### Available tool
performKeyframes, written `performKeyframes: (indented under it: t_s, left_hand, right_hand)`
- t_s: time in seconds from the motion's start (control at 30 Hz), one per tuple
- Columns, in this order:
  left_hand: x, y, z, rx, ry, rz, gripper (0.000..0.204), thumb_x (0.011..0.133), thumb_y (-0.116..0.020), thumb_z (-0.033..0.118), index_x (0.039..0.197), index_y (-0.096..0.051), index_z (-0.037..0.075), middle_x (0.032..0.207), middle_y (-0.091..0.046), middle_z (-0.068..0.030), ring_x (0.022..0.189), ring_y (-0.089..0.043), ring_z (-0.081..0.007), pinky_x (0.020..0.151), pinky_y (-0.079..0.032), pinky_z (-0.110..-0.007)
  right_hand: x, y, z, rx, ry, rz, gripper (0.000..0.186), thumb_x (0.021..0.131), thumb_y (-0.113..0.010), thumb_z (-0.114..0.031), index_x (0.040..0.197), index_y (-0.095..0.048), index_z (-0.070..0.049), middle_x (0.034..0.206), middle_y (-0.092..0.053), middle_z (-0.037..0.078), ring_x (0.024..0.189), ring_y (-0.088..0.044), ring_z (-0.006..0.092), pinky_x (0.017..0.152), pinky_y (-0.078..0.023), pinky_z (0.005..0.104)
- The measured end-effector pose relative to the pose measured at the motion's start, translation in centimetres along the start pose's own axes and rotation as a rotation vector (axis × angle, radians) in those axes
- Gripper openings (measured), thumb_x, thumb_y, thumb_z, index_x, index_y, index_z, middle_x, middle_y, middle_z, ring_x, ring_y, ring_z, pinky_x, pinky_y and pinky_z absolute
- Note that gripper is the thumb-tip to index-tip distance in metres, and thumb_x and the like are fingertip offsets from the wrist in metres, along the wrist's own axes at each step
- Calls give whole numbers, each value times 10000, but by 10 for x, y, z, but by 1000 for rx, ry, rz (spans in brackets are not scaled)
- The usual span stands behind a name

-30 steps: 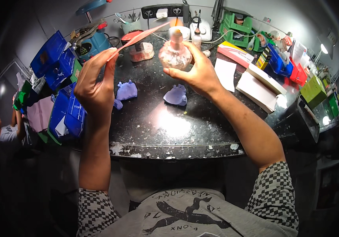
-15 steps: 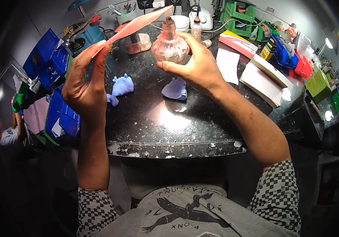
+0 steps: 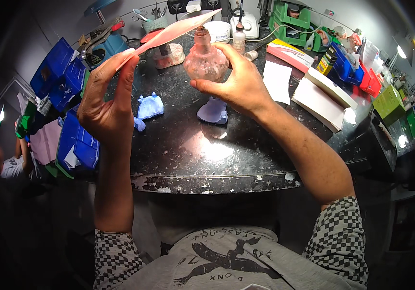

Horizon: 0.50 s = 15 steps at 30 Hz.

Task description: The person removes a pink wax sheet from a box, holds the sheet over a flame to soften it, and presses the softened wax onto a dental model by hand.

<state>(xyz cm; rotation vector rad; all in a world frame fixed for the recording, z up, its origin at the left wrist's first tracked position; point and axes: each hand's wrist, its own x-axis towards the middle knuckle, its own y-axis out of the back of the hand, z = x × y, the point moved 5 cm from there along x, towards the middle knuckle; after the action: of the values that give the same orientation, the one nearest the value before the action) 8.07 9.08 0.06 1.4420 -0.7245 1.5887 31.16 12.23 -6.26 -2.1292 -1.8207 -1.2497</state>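
Note:
My left hand (image 3: pixel 106 96) pinches a long, curved pink sheet (image 3: pixel 176 29) by its near end, holding it slanted over the neck of a glass spirit burner. My right hand (image 3: pixel 239 84) grips that pink-stained round glass burner (image 3: pixel 205 63) by its body; I cannot make out a flame at its top. Below the hands on the black bench (image 3: pixel 178 154) lie lavender-blue moulded pieces: one (image 3: pixel 150 107) with small knobs at centre left, a smaller bit (image 3: pixel 139 124) beside it, and another (image 3: pixel 212 111) under my right hand.
Blue bins (image 3: pixel 77 140) crowd the left, with another person (image 3: pixel 14 164) beyond. White paper (image 3: pixel 276 82) and an open white box (image 3: pixel 321 101) lie at right. Behind are green stacked trays (image 3: pixel 285 21), a white tub (image 3: pixel 216 33) and a dropper bottle (image 3: pixel 239 41).
Both my hands have shifted a little to the left since a second ago, with the pink sheet and burner. An orange glow seen earlier at the burner's top does not show now.

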Motion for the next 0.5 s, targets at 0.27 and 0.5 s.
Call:
performKeyframes:
  t_s: [0.27,0.5]
  left_hand:
    - [-1,-1,-1,48,-34,-15,173,848,-776,25,1020,-763,44,987,-760,-76,922,-714,-169,856,-543,-290]
    - [0,-5,0,45,-41,-28,170,848,-777,29,1016,-764,46,982,-760,-76,916,-714,-167,845,-542,-286]
  right_hand:
    - [-2,1,-11,12,-1,-24,839,697,-878,-408,1327,-531,23,1201,-663,194,1114,-653,281,978,-495,381]
    - [-3,1,-13,14,-8,-3,868,640,-880,-417,1295,-538,39,1158,-668,220,1066,-678,339,933,-531,399]
